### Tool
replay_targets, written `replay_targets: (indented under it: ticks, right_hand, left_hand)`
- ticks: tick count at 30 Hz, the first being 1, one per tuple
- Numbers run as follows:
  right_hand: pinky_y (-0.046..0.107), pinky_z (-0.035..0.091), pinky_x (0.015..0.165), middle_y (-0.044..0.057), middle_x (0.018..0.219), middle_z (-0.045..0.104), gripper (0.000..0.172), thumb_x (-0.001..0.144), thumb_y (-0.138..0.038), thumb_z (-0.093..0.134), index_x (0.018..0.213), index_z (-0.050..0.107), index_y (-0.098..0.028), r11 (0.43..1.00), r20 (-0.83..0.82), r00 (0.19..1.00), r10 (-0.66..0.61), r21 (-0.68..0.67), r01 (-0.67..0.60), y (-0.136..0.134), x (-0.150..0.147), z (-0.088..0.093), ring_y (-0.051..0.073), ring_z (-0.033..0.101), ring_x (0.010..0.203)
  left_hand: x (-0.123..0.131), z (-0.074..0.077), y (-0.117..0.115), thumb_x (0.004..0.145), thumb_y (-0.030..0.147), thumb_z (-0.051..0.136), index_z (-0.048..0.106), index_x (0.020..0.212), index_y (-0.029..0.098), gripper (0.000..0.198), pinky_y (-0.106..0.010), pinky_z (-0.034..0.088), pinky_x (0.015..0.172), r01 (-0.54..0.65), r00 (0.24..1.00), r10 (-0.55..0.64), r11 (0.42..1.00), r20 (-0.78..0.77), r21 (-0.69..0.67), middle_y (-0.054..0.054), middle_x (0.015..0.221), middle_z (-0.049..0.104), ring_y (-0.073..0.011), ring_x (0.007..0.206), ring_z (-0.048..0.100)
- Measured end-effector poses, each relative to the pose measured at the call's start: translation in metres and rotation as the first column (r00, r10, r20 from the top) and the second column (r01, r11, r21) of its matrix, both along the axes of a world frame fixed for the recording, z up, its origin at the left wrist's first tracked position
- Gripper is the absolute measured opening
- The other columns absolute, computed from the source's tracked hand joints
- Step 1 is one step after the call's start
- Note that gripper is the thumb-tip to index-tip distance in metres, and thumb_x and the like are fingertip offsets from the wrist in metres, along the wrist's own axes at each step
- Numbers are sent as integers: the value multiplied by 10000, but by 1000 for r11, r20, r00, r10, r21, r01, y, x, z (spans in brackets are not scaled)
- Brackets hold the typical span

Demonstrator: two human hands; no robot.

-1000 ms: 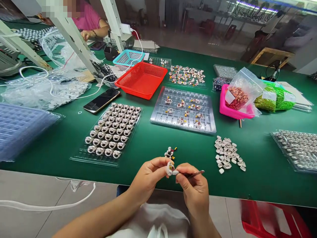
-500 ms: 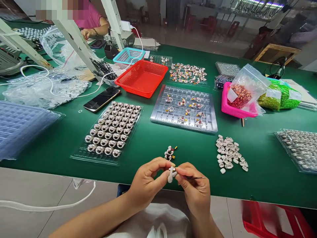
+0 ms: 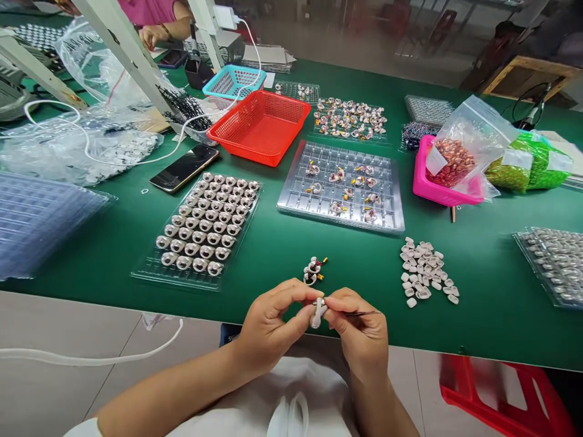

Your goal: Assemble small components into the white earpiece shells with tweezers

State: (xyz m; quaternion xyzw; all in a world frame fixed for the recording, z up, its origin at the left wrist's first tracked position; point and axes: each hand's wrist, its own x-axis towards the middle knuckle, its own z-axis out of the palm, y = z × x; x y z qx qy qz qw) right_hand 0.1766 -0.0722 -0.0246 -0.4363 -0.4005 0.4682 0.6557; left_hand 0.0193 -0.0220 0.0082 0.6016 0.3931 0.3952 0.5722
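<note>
Both my hands meet at the near edge of the green table (image 3: 282,255). My left hand (image 3: 268,325) pinches a small white earbud shell (image 3: 316,314) between thumb and fingers. My right hand (image 3: 359,334) is closed on thin tweezers (image 3: 362,313) and also touches the shell. Just beyond my fingers a small assembled part with coloured wires (image 3: 312,271) lies on the table. A loose pile of white caps (image 3: 426,278) sits to the right of it.
A clear tray of white shells (image 3: 207,227) lies left. A grey tray with a few wired parts (image 3: 341,188) lies ahead, with a red basket (image 3: 259,126), phone (image 3: 184,168), pink bin (image 3: 444,182) and bagged parts beyond. Another person (image 3: 157,21) works at far left.
My hands have closed together on the shell and turned it upright. The view has tipped down a little, so the table's things sit higher in the picture.
</note>
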Motion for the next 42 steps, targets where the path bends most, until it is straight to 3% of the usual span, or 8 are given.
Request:
replay_targets:
  ticks: [10, 15, 20, 24, 28, 33, 42]
  right_hand:
    - [282, 554, 668, 24, 854, 723, 221, 870, -114, 750, 991, 791, -295, 1000, 82, 997, -7, 31, 4, -4, 2, 3, 159, 672, 789]
    - [252, 519, 619, 8, 831, 681, 221, 881, -93, 706, 978, 747, -287, 998, 134, 990, -32, 62, 23, -7, 2, 2, 146, 641, 759]
    - [252, 537, 616, 27, 933, 696, 425, 874, -21, 650, 1170, 708, -320, 989, 414, 904, -108, 139, 55, -12, 1, 3, 154, 656, 793]
    - [274, 580, 664, 36, 990, 697, 611, 871, 17, 624, 1356, 624, -354, 970, 585, 796, -156, 241, 13, -14, -2, 3, 159, 676, 818]
    - [270, 598, 617, 58, 989, 693, 623, 891, 28, 605, 1420, 584, -300, 946, 631, 745, -217, 324, 2, -13, -6, -3, 149, 687, 756]
    - [257, 595, 595, 63, 977, 688, 586, 903, 34, 597, 1405, 598, -269, 937, 623, 744, -240, 350, 9, -11, -8, -7, 132, 675, 723]
    - [261, 605, 655, 67, 998, 709, 565, 872, 47, 607, 1352, 635, -250, 936, 592, 772, -231, 353, 9, -7, -10, 3, 154, 692, 819]
  left_hand:
    - [1, 1, -1, 864, 174, 701, 804, 904, 184, 110, -285, 536, 725, -28, 1000, 28, 999, 6, -25, -77, 821, 739, -198, 779, 668]
    - [5, 3, -1, 808, 296, 795, 788, 853, 167, 137, -250, 532, 681, -43, 992, 79, 947, 101, -319, -58, 819, 736, -169, 735, 650]
    - [7, 1, 1, 739, 375, 872, 784, 857, 159, 262, -228, 546, 705, -40, 976, 140, 869, 167, -493, -40, 811, 754, -147, 735, 647]
    - [7, -2, 0, 744, 360, 878, 803, 871, 174, 238, -208, 560, 756, -40, 960, 174, 862, 221, -506, -29, 843, 772, -135, 769, 669]
    - [8, -2, 0, 769, 324, 867, 817, 872, 188, 178, -180, 559, 747, -45, 948, 191, 874, 256, -485, -16, 834, 775, -119, 765, 678]
    - [6, -5, -1, 801, 299, 845, 825, 888, 205, 129, -157, 557, 746, -49, 948, 189, 880, 254, -472, -7, 837, 780, -108, 767, 688]
    - [6, -7, -2, 767, 308, 868, 827, 868, 194, 158, -153, 553, 726, -87, 944, 229, 867, 239, -490, -13, 818, 778, -112, 758, 684]
